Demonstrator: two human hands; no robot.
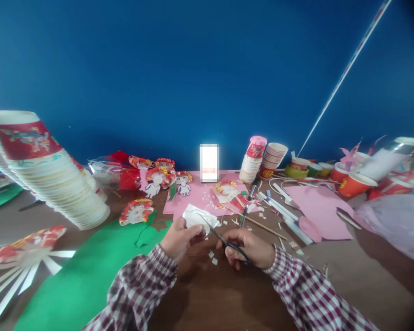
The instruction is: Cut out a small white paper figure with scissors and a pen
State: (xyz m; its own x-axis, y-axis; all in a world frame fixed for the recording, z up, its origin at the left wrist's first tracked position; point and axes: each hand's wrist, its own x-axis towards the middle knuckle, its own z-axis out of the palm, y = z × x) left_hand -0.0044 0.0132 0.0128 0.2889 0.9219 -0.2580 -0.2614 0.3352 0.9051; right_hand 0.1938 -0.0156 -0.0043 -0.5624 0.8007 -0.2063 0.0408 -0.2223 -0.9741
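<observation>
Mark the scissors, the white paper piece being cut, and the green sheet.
scissors [218, 234], head view, on the dark blades at mid-length.
white paper piece [195, 215], head view, on its flat middle.
green sheet [79, 280], head view, on a bare part near its lower end.

Both forearms in from the bottom edge, plaid sleeves down to the wrists, converging mid-frame. Left hand [181, 238]: fingers [196, 231] pinched closed, thumb against forefinger. Right hand [250, 248]: curled tight, knuckles up, just beside the left, not touching.
</observation>
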